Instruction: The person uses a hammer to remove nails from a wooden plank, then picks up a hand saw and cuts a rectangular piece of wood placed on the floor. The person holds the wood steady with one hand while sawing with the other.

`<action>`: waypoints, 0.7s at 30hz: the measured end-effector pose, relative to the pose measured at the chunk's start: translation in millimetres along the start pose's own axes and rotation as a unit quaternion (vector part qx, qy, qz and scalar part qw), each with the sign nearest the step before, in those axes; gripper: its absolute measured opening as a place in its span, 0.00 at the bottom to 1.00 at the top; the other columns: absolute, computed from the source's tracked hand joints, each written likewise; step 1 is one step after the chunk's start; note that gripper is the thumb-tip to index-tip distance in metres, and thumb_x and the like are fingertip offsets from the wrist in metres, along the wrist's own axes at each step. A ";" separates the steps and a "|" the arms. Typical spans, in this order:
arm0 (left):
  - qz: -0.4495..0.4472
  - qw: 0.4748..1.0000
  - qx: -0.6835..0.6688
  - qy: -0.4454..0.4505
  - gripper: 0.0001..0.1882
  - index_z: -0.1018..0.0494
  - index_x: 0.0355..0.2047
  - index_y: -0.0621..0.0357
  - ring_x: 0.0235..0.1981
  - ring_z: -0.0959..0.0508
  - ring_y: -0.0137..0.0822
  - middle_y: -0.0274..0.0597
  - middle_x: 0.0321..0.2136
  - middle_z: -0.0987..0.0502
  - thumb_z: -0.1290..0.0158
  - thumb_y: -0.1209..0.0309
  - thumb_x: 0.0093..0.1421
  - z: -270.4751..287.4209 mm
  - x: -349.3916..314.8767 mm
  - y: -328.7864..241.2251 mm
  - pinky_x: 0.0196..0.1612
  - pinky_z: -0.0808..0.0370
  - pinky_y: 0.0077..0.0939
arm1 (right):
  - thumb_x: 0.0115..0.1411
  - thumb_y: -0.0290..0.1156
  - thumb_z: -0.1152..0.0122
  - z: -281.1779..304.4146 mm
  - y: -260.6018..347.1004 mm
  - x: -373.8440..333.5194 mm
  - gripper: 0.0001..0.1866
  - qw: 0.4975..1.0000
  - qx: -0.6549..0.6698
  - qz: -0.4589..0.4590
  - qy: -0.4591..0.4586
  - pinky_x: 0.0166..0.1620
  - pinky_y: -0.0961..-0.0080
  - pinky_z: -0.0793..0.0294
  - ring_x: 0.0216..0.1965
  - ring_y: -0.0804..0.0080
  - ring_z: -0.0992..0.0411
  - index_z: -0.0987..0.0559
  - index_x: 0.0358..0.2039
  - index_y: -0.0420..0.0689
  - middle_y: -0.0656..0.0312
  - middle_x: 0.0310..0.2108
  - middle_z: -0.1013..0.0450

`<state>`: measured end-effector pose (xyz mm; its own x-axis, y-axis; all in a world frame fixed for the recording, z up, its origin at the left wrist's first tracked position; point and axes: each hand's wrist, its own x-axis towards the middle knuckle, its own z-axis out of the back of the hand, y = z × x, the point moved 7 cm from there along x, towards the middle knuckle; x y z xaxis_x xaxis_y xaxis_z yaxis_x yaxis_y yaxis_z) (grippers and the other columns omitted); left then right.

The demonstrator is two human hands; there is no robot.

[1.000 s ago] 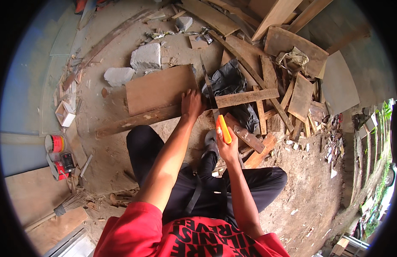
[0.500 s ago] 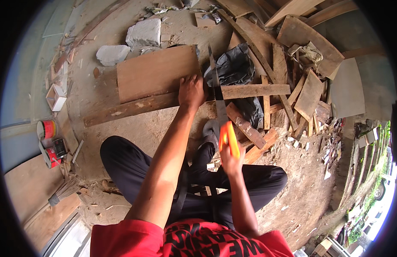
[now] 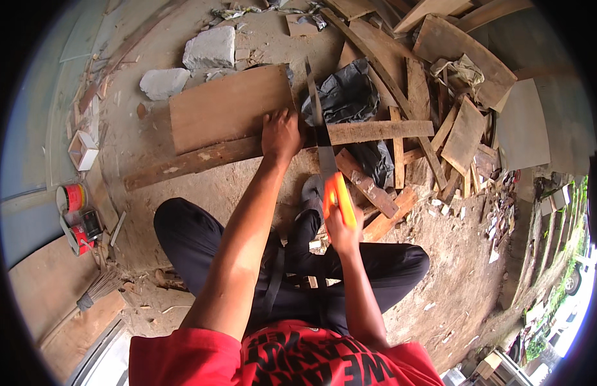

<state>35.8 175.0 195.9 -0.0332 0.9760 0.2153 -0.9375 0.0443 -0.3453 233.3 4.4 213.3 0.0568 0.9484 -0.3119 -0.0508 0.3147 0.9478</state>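
black capitals (image 3: 314, 357) cross the red shirt (image 3: 228, 354), while the upper can's label (image 3: 73, 197) is too small to read.

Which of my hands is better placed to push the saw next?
Your right hand, I'd judge: it's closed around the orange handle of the saw. Your left hand is at the near right corner of the brown board, left of the blade, so it seems better placed for steadying.

The saw handle (image 3: 343, 198) is orange, its blade (image 3: 318, 119) grey — the board (image 3: 231, 106) plain brown, the shirt (image 3: 285, 354) red with black lettering.
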 end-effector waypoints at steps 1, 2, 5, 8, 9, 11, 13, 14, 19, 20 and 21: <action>0.003 1.000 -0.001 -0.002 0.10 0.23 0.35 0.58 0.46 0.22 0.44 0.47 0.37 0.21 0.46 0.65 0.57 -0.3 1.7 -0.5 0.51 0.31 0.41 | 0.62 0.27 0.47 -12.9 22.7 21.7 0.07 0.990 -0.083 0.110 0.005 0.18 0.79 0.38 0.16 0.82 0.35 0.25 0.31 0.38 0.68 0.16 0.33; 0.007 1.000 0.000 -0.005 0.10 0.23 0.35 0.58 0.45 0.22 0.44 0.47 0.37 0.21 0.46 0.65 0.57 0.0 2.8 2.7 0.51 0.31 0.42 | 0.61 0.27 0.47 -18.7 31.1 25.5 0.08 0.989 -0.083 0.121 -0.018 0.19 0.77 0.37 0.16 0.79 0.34 0.27 0.26 0.38 0.66 0.16 0.33; 0.010 1.000 0.005 -0.004 0.10 0.23 0.34 0.59 0.44 0.22 0.45 0.47 0.36 0.21 0.47 0.65 0.58 -0.7 -2.4 5.6 0.50 0.31 0.42 | 0.60 0.27 0.45 0.6 17.4 -26.3 0.08 0.983 -0.141 0.121 -0.009 0.21 0.73 0.34 0.16 0.75 0.33 0.26 0.25 0.38 0.63 0.15 0.33; 0.023 1.000 0.003 -0.020 0.08 0.24 0.32 0.58 0.42 0.21 0.48 0.48 0.35 0.21 0.47 0.67 0.59 4.7 -1.0 2.7 0.48 0.30 0.44 | 0.60 0.27 0.43 34.3 -3.4 -101.5 0.08 0.985 -0.150 0.082 0.027 0.23 0.73 0.33 0.17 0.75 0.31 0.25 0.25 0.38 0.62 0.14 0.33; 0.027 0.999 0.000 -0.030 0.08 0.24 0.31 0.58 0.41 0.21 0.49 0.49 0.34 0.21 0.47 0.67 0.59 7.4 2.6 1.3 0.48 0.30 0.45 | 0.60 0.26 0.43 42.9 -3.5 -111.0 0.07 0.987 -0.136 0.082 0.030 0.23 0.74 0.33 0.17 0.76 0.31 0.25 0.25 0.38 0.63 0.15 0.32; 0.010 1.000 -0.001 -0.028 0.08 0.24 0.32 0.58 0.41 0.21 0.49 0.49 0.34 0.21 0.47 0.67 0.60 7.1 2.9 1.5 0.47 0.30 0.45 | 0.62 0.35 0.51 36.8 9.3 -108.4 0.15 0.992 -0.112 0.052 0.024 0.21 0.80 0.36 0.13 0.79 0.34 0.25 0.25 0.38 0.66 0.13 0.33; -0.005 1.000 -0.014 -0.003 0.10 0.24 0.35 0.59 0.44 0.21 0.49 0.50 0.36 0.21 0.47 0.65 0.60 3.3 3.2 -1.2 0.49 0.30 0.45 | 0.64 0.32 0.48 16.5 25.1 -70.1 0.12 0.998 -0.049 0.041 0.002 0.20 0.81 0.38 0.16 0.83 0.36 0.23 0.35 0.35 0.69 0.16 0.33; -0.009 1.000 -0.015 0.000 0.10 0.24 0.35 0.59 0.44 0.21 0.49 0.50 0.37 0.21 0.46 0.65 0.60 3.3 -3.2 -3.2 0.49 0.30 0.45 | 0.64 0.31 0.45 9.7 7.3 -44.3 0.11 1.000 0.026 -0.005 -0.004 0.20 0.81 0.39 0.16 0.85 0.37 0.23 0.38 0.35 0.70 0.19 0.33; 0.008 1.000 0.011 -0.014 0.11 0.23 0.35 0.58 0.46 0.22 0.47 0.48 0.37 0.21 0.46 0.64 0.58 2.1 3.7 5.0 0.52 0.31 0.44 | 0.63 0.26 0.42 -11.8 28.0 8.5 0.07 0.995 -0.072 0.071 -0.009 0.24 0.77 0.37 0.21 0.83 0.37 0.25 0.28 0.37 0.67 0.17 0.34; 0.026 1.000 -0.004 0.004 0.11 0.23 0.34 0.58 0.46 0.22 0.46 0.47 0.38 0.21 0.47 0.64 0.59 -0.6 0.5 6.0 0.52 0.31 0.43 | 0.63 0.27 0.40 -4.7 35.1 -24.4 0.10 0.990 -0.107 0.089 -0.021 0.23 0.73 0.39 0.19 0.82 0.39 0.25 0.26 0.38 0.65 0.15 0.36; 0.032 0.999 -0.005 0.006 0.10 0.23 0.34 0.58 0.46 0.22 0.46 0.47 0.38 0.21 0.47 0.65 0.59 1.0 3.1 4.3 0.52 0.31 0.43 | 0.63 0.27 0.40 5.4 28.4 -54.9 0.09 0.992 -0.109 0.064 -0.013 0.23 0.74 0.37 0.20 0.82 0.38 0.25 0.26 0.38 0.64 0.15 0.36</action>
<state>31.3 178.0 196.0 -0.0889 0.9792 0.1822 -0.9302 -0.0162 -0.3667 234.1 -38.9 257.7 0.0617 0.9807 -0.1857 -0.2731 0.1956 0.9419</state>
